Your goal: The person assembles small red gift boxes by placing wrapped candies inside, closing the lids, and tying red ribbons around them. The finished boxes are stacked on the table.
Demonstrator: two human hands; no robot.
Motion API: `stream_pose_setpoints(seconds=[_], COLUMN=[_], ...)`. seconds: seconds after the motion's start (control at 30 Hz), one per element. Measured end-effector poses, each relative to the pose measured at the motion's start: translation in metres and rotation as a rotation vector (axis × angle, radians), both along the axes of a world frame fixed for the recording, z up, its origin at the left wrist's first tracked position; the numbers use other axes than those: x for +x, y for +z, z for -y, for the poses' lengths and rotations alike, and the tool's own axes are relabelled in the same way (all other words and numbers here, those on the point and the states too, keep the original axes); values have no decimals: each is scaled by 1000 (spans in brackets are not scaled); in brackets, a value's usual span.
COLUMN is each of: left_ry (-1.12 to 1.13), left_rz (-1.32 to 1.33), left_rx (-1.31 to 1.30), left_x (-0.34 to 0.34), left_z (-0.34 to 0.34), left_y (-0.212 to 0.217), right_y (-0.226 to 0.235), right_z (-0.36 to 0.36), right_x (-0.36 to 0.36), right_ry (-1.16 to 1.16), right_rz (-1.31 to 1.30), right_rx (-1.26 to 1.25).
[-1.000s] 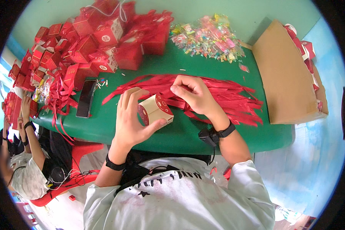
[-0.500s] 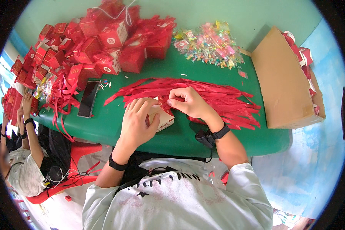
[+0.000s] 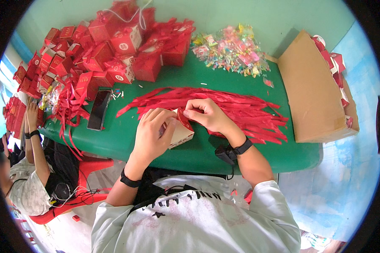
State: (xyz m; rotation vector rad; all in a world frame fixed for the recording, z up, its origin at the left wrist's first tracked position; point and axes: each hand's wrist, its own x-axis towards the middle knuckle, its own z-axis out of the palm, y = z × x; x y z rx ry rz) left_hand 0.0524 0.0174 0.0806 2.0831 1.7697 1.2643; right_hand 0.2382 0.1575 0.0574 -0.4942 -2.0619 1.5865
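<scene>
A small white and red gift box (image 3: pixel 182 135) is between my hands at the front part of the table. My left hand (image 3: pixel 154 128) curls around its left side, thumb along the near face. At the top, my right hand (image 3: pixel 206 114) pinches the red flap (image 3: pixel 183 117) between thumb and fingertips. The box's inside is hidden from view. Just behind my hands lies a wide bundle of red ribbons (image 3: pixel 249 111), spread from left to right across the green table (image 3: pixel 164 154).
Red gift boxes (image 3: pixel 98 57) pile up at the back left, near a dark phone (image 3: pixel 99 110) and loose ribbons (image 3: pixel 71 101). Wrapped candies (image 3: pixel 236 50) lie at the back. A cardboard carton (image 3: pixel 308 92) stands right. A co-worker's hands (image 3: pixel 31 114) are far left.
The box has turned and tilted slightly in my left hand. My right fingers stay pinched on the red flap. The whole view has shifted a little.
</scene>
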Motion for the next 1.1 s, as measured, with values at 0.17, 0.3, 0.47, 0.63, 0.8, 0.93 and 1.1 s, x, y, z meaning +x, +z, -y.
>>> stream_pose_setpoints(seconds=[0.17,0.3,0.47,0.63,0.8,0.93,1.1], left_ry=[47,29,18,68,133,74,54], left_rz=[9,52,77,67,208,142,42], left_rx=[13,15,-39,175,289,169,119], left_x=[3,5,3,-7,-18,-13,0], left_z=[-6,-8,-8,-2,10,9,5], left_y=[-1,-2,-2,4,12,13,10], right_y=[5,3,2,2,3,0,-2], right_z=[-1,2,2,3,-3,6,16], right_x=[1,-3,-4,-3,-3,-9,-11], right_ry=[7,-54,25,9,91,62,56], right_rz=[71,-81,-153,-68,-96,-238,-180], right_rx=[7,145,486,551,598,526,330])
